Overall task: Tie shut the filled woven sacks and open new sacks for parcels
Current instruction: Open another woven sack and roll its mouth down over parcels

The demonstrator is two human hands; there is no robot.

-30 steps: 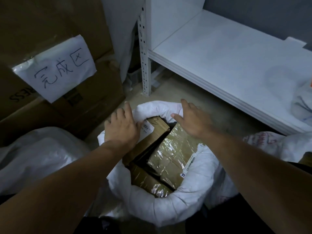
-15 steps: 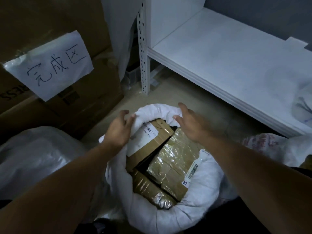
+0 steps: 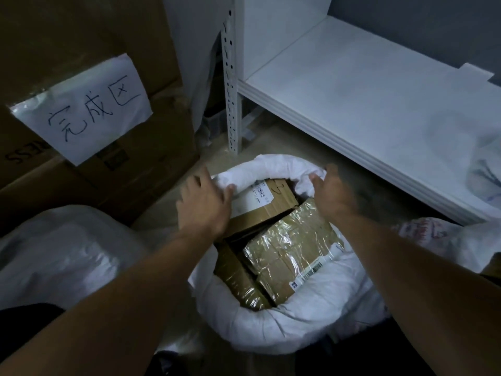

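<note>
Sack (image 3: pixel 287 321) rim in fingers (image 3: pixel 230 189)

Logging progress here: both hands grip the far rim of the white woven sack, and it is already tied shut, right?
Not tied shut. The head view shows the white woven sack open, rim rolled down, brown taped cardboard parcels visible inside. The left hand and right hand do grip its far rim.
</note>
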